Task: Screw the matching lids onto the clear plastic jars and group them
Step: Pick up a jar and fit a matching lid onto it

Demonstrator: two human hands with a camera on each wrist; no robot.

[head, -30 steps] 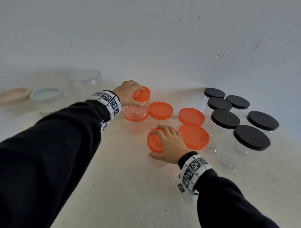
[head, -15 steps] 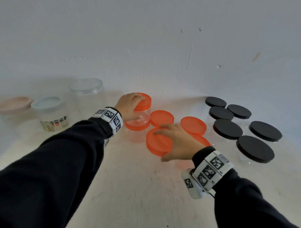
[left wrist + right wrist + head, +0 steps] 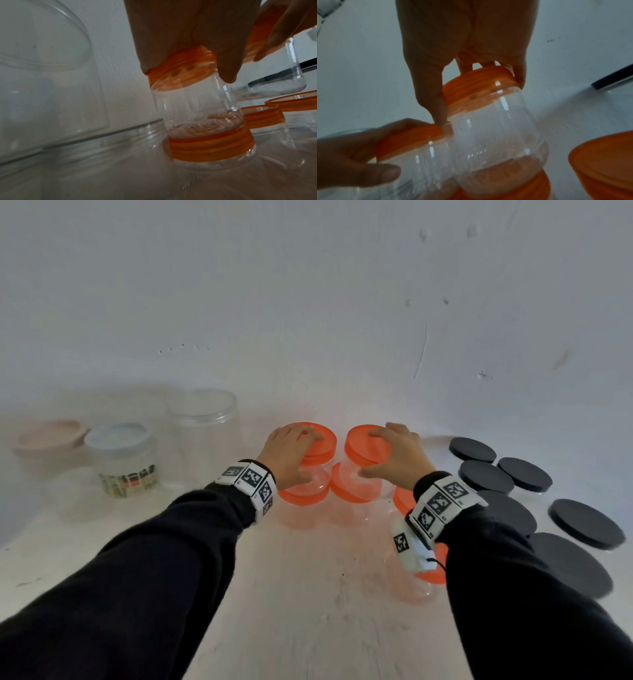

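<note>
- I judge the step in hand to be the grouping: I am stacking orange-lidded jars two high. My left hand (image 3: 291, 450) curls over the orange lid (image 3: 320, 440) of an upper jar (image 3: 193, 102) that stands on the lid of a lower jar (image 3: 301, 498).
- My right hand (image 3: 394, 457) grips the lid (image 3: 363, 443) of a second upper jar (image 3: 496, 132) at 3 o'clock of the first. In the right wrist view this jar is tilted, and its base meets the orange lid of the jar below (image 3: 349, 491).
- The next move, as I judge it, calls for levelling the right-hand jar on the lid below before letting go; released at a tilt it could slide off.
- Every clear jar I can see through looks empty. The lower jars stand on the table (image 3: 308, 611).
- Two more orange lids (image 3: 435, 573) show at 5 o'clock of my right hand, partly hidden by my wrist.
- The black-lidded jars (image 3: 582, 525) are grouped at 3 o'clock, well apart from my hands.
- At 9 o'clock stand a large clear-lidded jar (image 3: 202, 419), a pale blue-lidded jar (image 3: 120, 460) with a printed label, and a pink-lidded one (image 3: 48, 436).
</note>
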